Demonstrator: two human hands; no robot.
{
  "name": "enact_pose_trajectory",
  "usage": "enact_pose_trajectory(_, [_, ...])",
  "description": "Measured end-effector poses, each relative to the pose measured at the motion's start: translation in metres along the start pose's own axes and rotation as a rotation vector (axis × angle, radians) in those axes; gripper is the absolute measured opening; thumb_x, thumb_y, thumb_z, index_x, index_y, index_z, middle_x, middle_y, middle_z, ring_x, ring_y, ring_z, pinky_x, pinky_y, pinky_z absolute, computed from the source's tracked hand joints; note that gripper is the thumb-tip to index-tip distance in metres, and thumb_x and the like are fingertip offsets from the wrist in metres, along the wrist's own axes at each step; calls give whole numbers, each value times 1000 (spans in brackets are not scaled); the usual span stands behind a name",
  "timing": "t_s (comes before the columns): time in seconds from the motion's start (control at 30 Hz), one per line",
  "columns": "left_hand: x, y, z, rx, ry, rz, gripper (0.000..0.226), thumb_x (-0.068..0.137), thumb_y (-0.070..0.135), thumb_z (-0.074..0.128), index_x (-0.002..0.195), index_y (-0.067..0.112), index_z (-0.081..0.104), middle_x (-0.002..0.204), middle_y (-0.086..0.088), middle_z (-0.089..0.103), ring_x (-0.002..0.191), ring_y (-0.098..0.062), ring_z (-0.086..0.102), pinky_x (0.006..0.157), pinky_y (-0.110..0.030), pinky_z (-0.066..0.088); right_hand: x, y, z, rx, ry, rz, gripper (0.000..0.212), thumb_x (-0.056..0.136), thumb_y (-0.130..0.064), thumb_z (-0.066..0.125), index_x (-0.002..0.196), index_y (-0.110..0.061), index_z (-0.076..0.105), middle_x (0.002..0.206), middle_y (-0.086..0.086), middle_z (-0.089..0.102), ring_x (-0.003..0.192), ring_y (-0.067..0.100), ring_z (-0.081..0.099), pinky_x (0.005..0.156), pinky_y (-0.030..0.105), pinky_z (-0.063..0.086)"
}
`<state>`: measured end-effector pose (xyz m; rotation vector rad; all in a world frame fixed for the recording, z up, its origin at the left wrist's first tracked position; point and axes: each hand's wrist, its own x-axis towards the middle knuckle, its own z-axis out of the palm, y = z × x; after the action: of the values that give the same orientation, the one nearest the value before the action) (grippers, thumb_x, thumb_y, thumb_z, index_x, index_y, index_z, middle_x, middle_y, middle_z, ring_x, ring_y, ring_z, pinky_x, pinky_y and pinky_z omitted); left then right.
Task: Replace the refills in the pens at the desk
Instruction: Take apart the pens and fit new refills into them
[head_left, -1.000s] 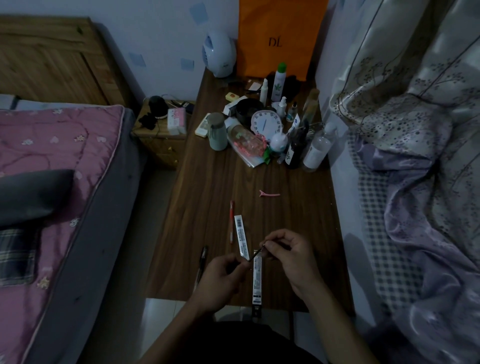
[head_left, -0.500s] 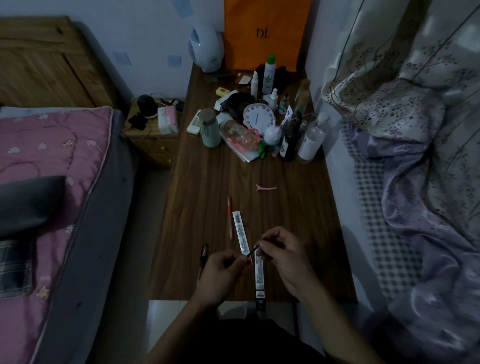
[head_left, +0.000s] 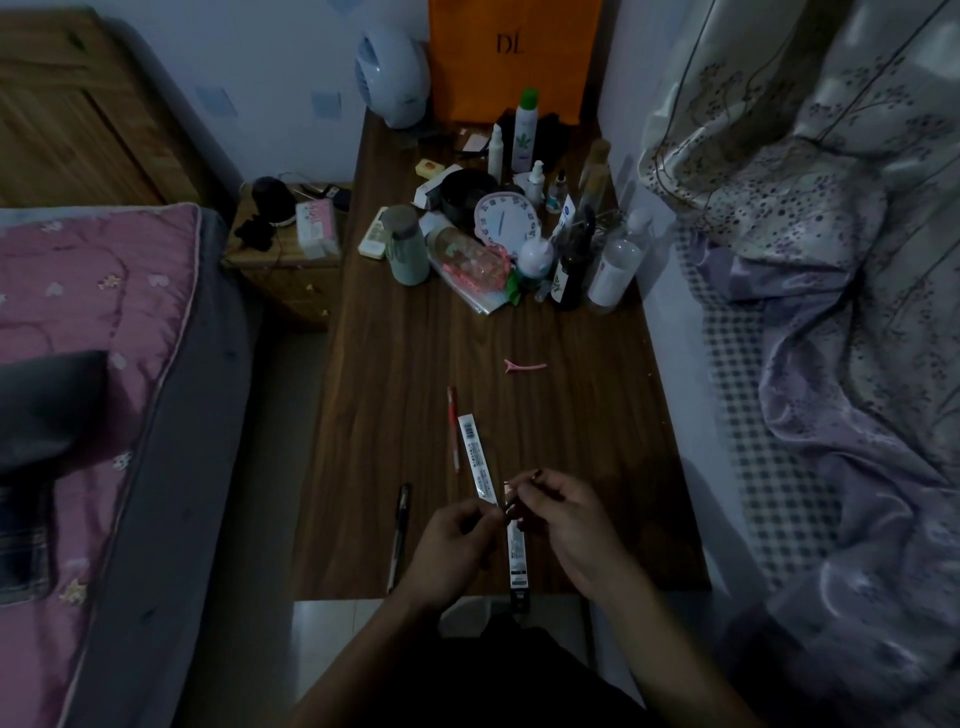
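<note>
while left hand (head_left: 457, 540) and right hand (head_left: 566, 525) pinch what may be a thin refill (head_left: 524, 484) at lower centre, fumbling could drop it off the desk (head_left: 597, 415).

The only lettering that reads clearly is a dark "DL", the L topped with a small stroke, printed on the front of the orange paper bag (head_left: 550, 78) standing against the wall at the far end of the surface (head_left: 582, 415). The white refill packet (head_left: 477, 457) lying nearer the middle carries a barcode at its far end and lines of fine print along its length, too small to read. The second refill packet (head_left: 517, 558) at the near edge bears similar print, equally illegible. The round clock (head_left: 506, 223) has a ring of numerals too blurred to tell. The green-capped white bottle (head_left: 523, 137) shows a green leaf design with no legible words.
</note>
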<state>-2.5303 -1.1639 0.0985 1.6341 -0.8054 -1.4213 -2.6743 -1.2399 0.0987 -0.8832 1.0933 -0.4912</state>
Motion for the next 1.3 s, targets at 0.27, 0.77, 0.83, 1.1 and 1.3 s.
enact_pose_trajectory(0.27, [18,-29,0,225,-3,-128,25,95,36,56,79,29,73,57,9,66,52,-2,59,55,-24,49,6,-6,-26,17,326,4,18,103,-21,47,101,-15,64,94,11,72,93,27,69,82,42,55])
enact_pose_trajectory(0.77, [67,-76,46,820,103,-200,42,80,61,59,107,28,56,93,5,70,81,-16,69,73,-37,59,19,-10,-66,159,437,65,31,104,-31,45,88,-22,71,58,-6,47,51,8,42,50,25,33])
enact_pose_trajectory(0.83, [67,-81,48,802,107,-228,51,80,59,62,118,26,51,100,3,70,87,-17,69,76,-38,59,19,-9,-67,156,414,55,34,104,-31,45,85,-24,72,58,-6,48,50,7,43,50,25,33])
enact_pose_trajectory(1.1, [72,-90,50,917,133,-225,48,88,43,57,127,19,43,101,-1,70,85,-21,69,73,-40,59,16,-1,-73,49,346,95,29,104,-30,45,96,-19,71,60,-5,50,53,8,46,50,22,39])
enact_pose_trajectory(1.3, [72,-92,48,826,47,-192,33,84,38,59,112,20,52,96,-3,71,86,-24,70,68,-35,56,17,5,-72,-5,327,105,29,103,-30,46,94,-21,72,58,-7,50,56,10,47,53,24,39])
